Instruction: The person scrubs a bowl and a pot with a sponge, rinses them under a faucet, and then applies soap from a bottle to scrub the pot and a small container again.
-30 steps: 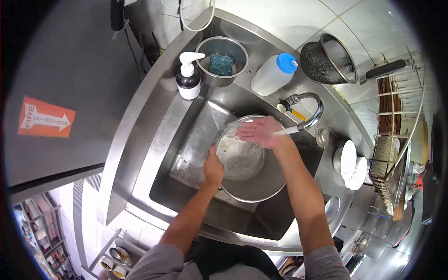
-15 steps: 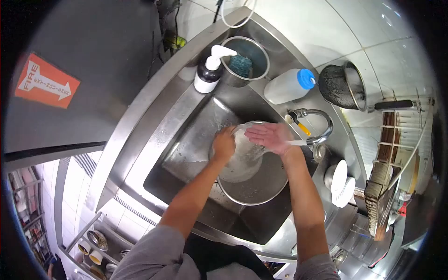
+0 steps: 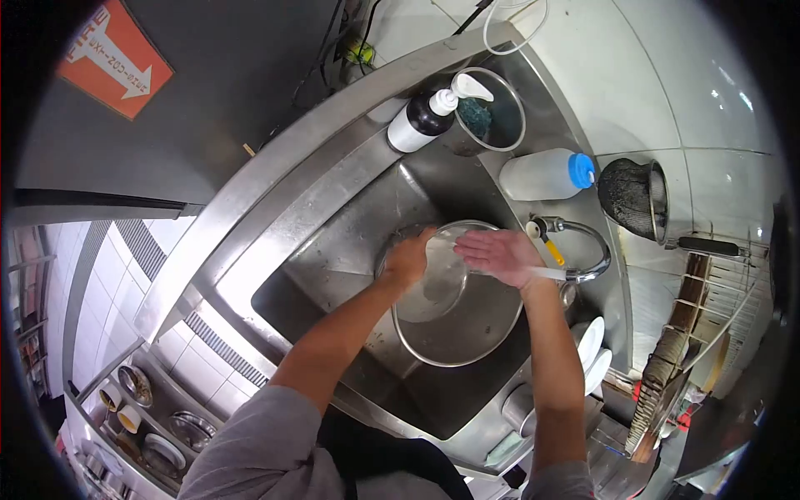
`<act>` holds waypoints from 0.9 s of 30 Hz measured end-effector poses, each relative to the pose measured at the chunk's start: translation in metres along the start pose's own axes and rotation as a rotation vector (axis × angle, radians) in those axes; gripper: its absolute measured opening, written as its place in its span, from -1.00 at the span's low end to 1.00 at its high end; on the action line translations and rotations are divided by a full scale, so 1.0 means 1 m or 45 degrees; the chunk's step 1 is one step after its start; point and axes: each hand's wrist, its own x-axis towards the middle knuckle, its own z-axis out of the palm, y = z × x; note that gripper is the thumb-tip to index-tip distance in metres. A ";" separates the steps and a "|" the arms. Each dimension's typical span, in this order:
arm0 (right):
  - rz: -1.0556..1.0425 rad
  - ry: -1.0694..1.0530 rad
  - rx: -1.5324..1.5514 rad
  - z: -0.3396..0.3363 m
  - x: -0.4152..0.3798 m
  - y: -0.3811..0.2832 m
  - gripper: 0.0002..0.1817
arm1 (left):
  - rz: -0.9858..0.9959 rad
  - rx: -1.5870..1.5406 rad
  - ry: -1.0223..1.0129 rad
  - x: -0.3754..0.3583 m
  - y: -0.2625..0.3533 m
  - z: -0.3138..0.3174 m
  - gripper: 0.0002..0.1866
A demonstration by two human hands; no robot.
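Note:
My left hand (image 3: 407,257) grips the upper left rim of a round metal bowl (image 3: 437,292), whose inside looks wet and whitish. This bowl overlaps a larger steel basin (image 3: 467,340) in the sink (image 3: 333,242). My right hand (image 3: 497,254) is held palm up over the right side of the bowl, fingers stretched out and holding nothing. Beside its wrist is the end of the curved faucet (image 3: 593,262), with a whitish stream reaching the wrist.
A dark pump bottle (image 3: 421,122) stands by a steel pot (image 3: 508,117) with a blue-green scrubber. Nearby are a blue-capped bottle (image 3: 542,175), a mesh strainer (image 3: 629,196), white bowls (image 3: 590,342) and a wire rack (image 3: 708,308). Dishes stand on a lower shelf (image 3: 154,350).
The camera view has tilted and shifted. My right hand stays palm up by the faucet, and my left hand stays at the bowl's rim. The bowl's rim is now more visible.

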 end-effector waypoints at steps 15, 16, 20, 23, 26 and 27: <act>-0.018 0.204 -0.097 -0.009 0.030 0.012 -0.46 | 0.135 0.060 0.440 -0.037 -0.007 0.022 -0.48; -0.014 0.200 -0.108 -0.011 0.032 0.013 -0.46 | 0.153 0.093 0.310 -0.025 -0.003 0.021 -0.49; 0.036 0.068 -0.082 -0.035 0.036 0.018 -0.47 | 0.260 0.200 0.120 0.010 0.010 0.017 -0.50; -0.001 0.148 -0.160 -0.032 0.033 0.015 -0.48 | 0.132 0.138 0.238 -0.012 0.014 0.018 -0.47; -0.053 -0.046 -0.147 -0.047 0.040 0.011 -0.49 | -0.158 0.047 0.393 -0.074 -0.006 0.031 -0.41; -0.179 -0.191 -0.033 -0.055 0.042 0.011 -0.49 | -0.259 0.034 0.381 -0.090 -0.017 0.039 -0.39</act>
